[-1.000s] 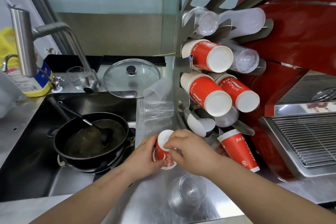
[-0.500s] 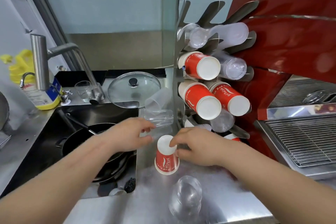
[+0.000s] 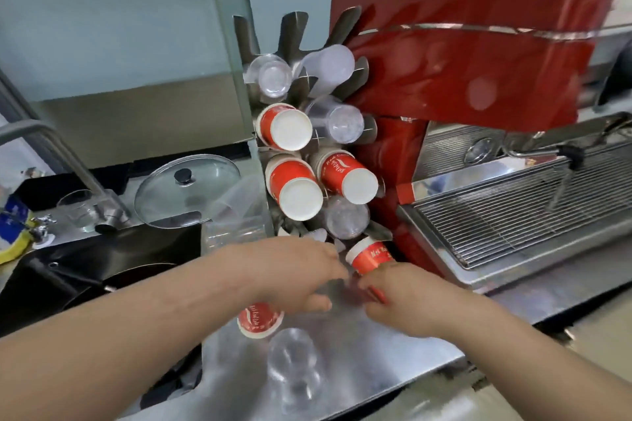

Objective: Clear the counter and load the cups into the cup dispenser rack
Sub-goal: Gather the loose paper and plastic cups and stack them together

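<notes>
The steel cup rack (image 3: 297, 31) stands at the back of the counter with red paper cups (image 3: 295, 189) and clear plastic cups (image 3: 343, 123) pushed onto its prongs. My right hand (image 3: 402, 299) is closed on the lower part of a tilted red paper cup (image 3: 370, 255) just below the rack. My left hand (image 3: 299, 270) reaches across to that cup with fingers spread, holding nothing I can see. Partly under the left hand, a second red cup (image 3: 259, 321) stands upside down on the counter. A clear cup (image 3: 294, 364) stands upside down in front of it.
Loose clear cups (image 3: 236, 215) lie left of the rack, beside a glass lid (image 3: 186, 190). The sink (image 3: 68, 270) at left holds a black pan, with a tap (image 3: 68, 164) over it. The red espresso machine (image 3: 478, 44) and its drip grille (image 3: 523, 212) fill the right.
The right hand left the upturned red cup on the counter and took hold of the tilted red cup below the rack. The left hand swung right from the clear cups. The view shifted right.
</notes>
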`<action>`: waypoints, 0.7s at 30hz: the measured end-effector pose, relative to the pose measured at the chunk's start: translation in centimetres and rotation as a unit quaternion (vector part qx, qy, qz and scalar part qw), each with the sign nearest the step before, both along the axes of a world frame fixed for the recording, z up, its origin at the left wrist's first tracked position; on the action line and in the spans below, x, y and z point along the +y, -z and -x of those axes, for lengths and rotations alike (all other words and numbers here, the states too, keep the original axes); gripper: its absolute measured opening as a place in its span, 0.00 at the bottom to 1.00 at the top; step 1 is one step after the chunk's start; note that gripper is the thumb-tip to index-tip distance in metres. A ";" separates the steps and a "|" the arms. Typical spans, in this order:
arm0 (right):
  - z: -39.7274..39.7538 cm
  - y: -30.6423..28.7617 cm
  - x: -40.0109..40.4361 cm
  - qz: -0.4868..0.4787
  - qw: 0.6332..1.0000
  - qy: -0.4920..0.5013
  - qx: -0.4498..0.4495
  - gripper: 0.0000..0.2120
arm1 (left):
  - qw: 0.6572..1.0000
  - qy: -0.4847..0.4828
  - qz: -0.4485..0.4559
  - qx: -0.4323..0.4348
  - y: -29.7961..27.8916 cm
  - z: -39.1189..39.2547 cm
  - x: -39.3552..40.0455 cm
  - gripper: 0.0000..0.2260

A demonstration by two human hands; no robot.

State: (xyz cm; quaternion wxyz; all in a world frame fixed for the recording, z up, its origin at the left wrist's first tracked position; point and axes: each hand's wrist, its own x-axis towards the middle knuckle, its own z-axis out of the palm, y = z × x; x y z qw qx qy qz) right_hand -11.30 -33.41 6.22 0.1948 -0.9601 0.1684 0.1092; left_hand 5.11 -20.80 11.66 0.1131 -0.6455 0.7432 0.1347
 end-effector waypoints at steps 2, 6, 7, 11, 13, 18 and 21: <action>1.9 1.8 0.1 -0.016 0.995 0.083 -0.047 0.12 | 1.000 0.030 0.006 0.005 1.9 1.2 -2.1 0.23; 4.1 5.0 0.4 -0.016 0.980 0.170 -0.102 0.25 | 0.999 0.035 0.020 -0.002 5.9 2.4 -5.3 0.25; 4.4 5.7 0.4 -0.016 0.979 0.165 -0.117 0.27 | 0.999 0.033 0.023 -0.003 6.8 2.7 -6.0 0.26; 4.3 8.5 0.3 -0.018 0.966 0.213 -0.143 0.34 | 0.999 0.032 0.037 -0.003 9.1 3.2 -8.0 0.28; 3.9 9.1 0.3 -0.020 0.960 0.239 -0.145 0.35 | 0.998 0.039 0.039 -0.012 9.8 3.1 -8.7 0.30; 2.9 10.4 -0.4 -0.058 0.945 0.296 -0.127 0.39 | 0.998 0.044 0.034 -0.015 11.9 2.3 -10.7 0.30; 2.3 11.3 -0.9 -0.075 0.929 0.342 -0.122 0.41 | 0.996 0.061 0.069 -0.012 13.4 2.0 -11.6 0.31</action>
